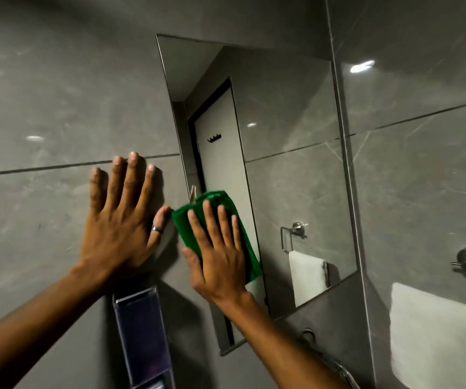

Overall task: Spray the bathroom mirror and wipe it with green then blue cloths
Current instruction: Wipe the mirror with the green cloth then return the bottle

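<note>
Now the right hand [217,256] lies flat, fingers spread, and presses the green cloth [215,220] on the lower left part of the mirror [282,130], at about 6 o'clock of the view. At 9 o'clock from it, the left hand [119,217] lies open with fingers spread on the grey wall tile [43,94], holding nothing. A white towel [428,338] hangs at 4 o'clock.

The cloth [215,220] lies on the mirror's [290,169] lower left, under the right hand [217,256]; the left hand [119,217] rests on the wall [57,94] beside it.
</note>
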Action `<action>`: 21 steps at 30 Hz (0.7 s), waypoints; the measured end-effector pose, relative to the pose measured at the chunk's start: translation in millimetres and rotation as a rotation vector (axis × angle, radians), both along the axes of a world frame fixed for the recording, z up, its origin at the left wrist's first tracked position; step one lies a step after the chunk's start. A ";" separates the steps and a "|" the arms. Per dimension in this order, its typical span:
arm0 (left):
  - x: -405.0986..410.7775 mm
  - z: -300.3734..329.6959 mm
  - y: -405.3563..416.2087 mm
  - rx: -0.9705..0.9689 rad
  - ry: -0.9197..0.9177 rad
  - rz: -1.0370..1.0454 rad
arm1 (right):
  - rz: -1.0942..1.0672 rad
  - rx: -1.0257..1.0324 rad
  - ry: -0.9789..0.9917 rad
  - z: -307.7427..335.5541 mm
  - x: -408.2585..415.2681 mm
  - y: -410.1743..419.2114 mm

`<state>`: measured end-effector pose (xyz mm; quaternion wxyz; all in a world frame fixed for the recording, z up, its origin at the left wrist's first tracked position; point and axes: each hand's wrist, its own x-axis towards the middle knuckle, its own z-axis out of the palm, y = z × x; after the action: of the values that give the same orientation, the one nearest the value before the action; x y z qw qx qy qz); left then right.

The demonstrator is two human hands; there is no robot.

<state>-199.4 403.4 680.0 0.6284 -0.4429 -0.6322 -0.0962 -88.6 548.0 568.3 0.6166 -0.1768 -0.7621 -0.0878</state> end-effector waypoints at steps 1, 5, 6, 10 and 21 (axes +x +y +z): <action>-2.6 -6.7 -1.5 -0.031 0.011 -0.003 | -0.013 -0.003 -0.014 -19.3 5.6 9.4; -6.3 -11.9 -6.5 -0.078 0.045 -0.008 | -0.059 -0.135 0.107 -47.4 40.2 58.7; -7.1 -12.1 -5.4 -0.077 0.050 -0.006 | -0.070 -0.180 0.139 -49.7 48.3 73.8; -11.8 -13.4 -0.2 -0.061 0.074 -0.012 | -0.096 -0.310 0.225 -58.1 84.5 142.7; -20.1 -13.4 5.2 -0.016 0.138 -0.019 | -0.114 -0.711 0.535 -102.2 150.2 235.6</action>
<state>-219.5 408.7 666.5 0.6660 -0.4594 -0.5839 -0.0666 61.6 783.6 466.1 0.6871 -0.4360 -0.5478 0.1942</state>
